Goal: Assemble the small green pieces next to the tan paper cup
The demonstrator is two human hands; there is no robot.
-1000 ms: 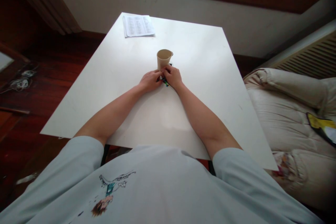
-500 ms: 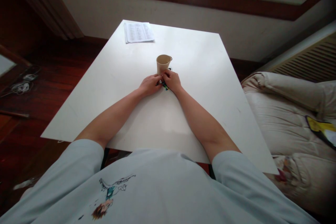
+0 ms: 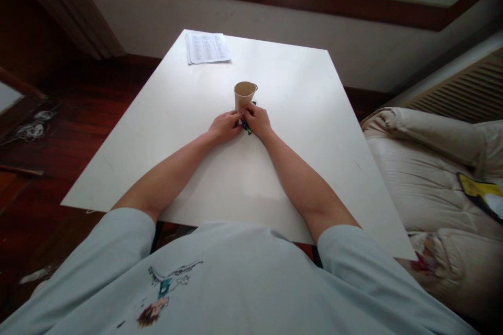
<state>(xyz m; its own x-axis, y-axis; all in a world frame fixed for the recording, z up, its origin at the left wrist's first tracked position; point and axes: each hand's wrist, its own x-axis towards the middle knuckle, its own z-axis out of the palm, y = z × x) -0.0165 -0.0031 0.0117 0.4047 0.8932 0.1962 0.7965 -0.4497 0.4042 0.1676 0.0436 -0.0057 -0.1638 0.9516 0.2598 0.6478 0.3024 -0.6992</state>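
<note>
My left hand [image 3: 225,125] and my right hand [image 3: 257,120] meet near the middle of the white table, their fingers bent and closed together. Between them shows a small dark thing with green and blue bits [image 3: 247,128], too small and too covered to name. Right behind my fingertips stands a beige cup [image 3: 244,95], upright, with its mouth facing up and its lower part hidden by my hands. Whether my fingers touch the cup I cannot tell. Past my right hand's fingers, beside the cup, a bit of something dark peeks out.
The white table [image 3: 291,84] stretches under both forearms. Printed papers [image 3: 208,48] lie at its far left corner. A beige sofa [image 3: 416,167] with a yellow and black item [image 3: 481,193] stands to the right. White cables [image 3: 31,128] lie on the left.
My fingers have shifted very slightly around the small thing between them. The cup and the papers stay where they were.
</note>
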